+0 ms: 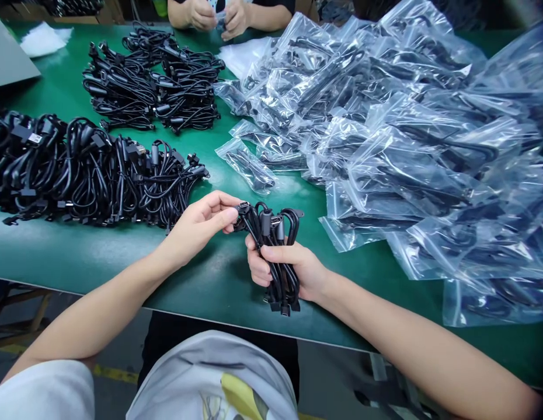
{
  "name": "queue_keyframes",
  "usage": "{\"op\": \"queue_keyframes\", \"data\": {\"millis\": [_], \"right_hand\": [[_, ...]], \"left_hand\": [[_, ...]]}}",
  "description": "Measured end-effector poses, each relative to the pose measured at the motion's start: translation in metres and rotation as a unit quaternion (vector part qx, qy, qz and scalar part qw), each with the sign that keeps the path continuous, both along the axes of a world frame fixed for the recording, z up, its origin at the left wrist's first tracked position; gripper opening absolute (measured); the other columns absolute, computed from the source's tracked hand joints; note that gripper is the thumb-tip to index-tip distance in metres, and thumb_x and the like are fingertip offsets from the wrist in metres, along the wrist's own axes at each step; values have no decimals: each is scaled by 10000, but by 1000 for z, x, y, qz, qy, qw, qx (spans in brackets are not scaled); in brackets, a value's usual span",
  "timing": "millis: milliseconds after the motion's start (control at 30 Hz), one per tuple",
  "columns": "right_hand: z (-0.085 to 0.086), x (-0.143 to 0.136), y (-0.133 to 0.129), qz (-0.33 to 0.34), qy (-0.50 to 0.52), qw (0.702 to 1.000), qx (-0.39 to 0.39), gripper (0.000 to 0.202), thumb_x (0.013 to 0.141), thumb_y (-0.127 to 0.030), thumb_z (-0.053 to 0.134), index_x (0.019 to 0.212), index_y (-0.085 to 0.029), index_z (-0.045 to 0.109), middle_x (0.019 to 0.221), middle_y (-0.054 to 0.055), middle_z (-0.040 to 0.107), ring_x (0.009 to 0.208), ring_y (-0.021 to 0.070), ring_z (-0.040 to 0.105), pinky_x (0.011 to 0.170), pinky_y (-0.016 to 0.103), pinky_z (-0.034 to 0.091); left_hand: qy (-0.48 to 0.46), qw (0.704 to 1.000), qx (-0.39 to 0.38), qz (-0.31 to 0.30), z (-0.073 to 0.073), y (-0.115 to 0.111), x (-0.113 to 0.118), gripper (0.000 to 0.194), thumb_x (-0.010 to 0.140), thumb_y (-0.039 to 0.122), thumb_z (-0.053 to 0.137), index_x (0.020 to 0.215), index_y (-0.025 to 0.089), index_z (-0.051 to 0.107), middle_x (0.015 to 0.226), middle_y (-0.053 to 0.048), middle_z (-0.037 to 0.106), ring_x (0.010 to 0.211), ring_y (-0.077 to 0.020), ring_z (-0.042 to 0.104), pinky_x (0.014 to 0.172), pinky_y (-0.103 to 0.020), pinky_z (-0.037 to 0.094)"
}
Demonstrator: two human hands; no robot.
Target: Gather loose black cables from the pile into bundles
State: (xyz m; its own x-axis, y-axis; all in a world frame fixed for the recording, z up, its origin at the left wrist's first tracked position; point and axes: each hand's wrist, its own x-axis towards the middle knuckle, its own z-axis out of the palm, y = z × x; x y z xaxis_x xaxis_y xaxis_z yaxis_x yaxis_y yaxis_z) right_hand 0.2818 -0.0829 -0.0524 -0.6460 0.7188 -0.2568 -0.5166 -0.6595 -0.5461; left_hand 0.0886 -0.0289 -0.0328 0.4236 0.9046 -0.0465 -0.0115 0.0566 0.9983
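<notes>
Near edge of the green tabletop (197, 291): my right hand (309, 269) grips coiled black cables (281, 271), left hand (195, 224) pinches a black connector (244, 206); I'd want gentle control.

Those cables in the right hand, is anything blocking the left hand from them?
No, nothing that I can see. The left hand has its fingertips right at a plug by the top of the cables, and the right hand grips them lower down.

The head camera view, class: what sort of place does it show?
Probably a cable-packing workshop: bundled black cables, a heap of filled zip-lock bags and a long green worktable suggest it.
</notes>
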Motion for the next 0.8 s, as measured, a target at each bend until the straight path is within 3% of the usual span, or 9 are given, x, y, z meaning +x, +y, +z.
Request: {"op": "queue_keyframes", "data": {"millis": [300, 400, 467, 567, 667, 800], "right_hand": [[-3, -2, 2, -34, -6, 999, -29, 283, 725, -299, 820, 873, -156, 626, 614, -30, 609, 527, 91, 508, 537, 240, 401], [-4, -3, 2, -43, -40, 998, -13, 300, 713, -307, 828, 874, -160, 623, 608, -31, 613, 520, 96, 523, 535, 239, 409], [-3, -4, 2, -64, -87, 994, -3, 306, 698, -322, 835, 848, -163, 621, 609, -29, 617, 519, 105, 534, 529, 244, 413], [-1, -9, 1, -116, -193, 974, 19, 307, 673, -354, 843, 768, -158, 627, 621, -17, 623, 534, 115, 538, 530, 255, 417], [2, -16, -2, -156, -286, 941, 86, 280, 694, -374, 818, 749, -165, 640, 639, -17, 626, 556, 120, 534, 551, 267, 426], [7, -21, -5, -160, -363, 910, 122, 192, 713, -304, 773, 811, -186, 657, 652, -32, 630, 591, 140, 553, 591, 288, 444]], "left_hand": [[-7, 1000, 15, 18, 1, 0, 0, 213, 873, 302, 695, 1042, 177, 665, 898, -17, 638, 777, -112, 574, 742, -239, 491], [37, 997, 54, 29, 2, -2, 1, 190, 900, 276, 644, 1065, 181, 635, 926, -19, 618, 801, -110, 572, 737, -236, 483], [64, 989, 110, 73, 1, -6, 2, 223, 880, 246, 662, 1083, 195, 588, 874, 7, 578, 774, -101, 553, 705, -224, 464], [90, 976, 171, 97, -3, -14, 5, 360, 774, 232, 778, 1023, 214, 518, 754, 60, 520, 662, -87, 508, 631, -216, 431], [107, 983, 139, 57, -5, -21, 12, 442, 701, 266, 841, 955, 217, 482, 757, 65, 557, 615, -83, 518, 605, -225, 432], [96, 988, 89, 86, -3, -21, 19, 402, 709, 311, 838, 874, 207, 486, 729, 58, 562, 650, -96, 535, 638, -232, 436]]}}
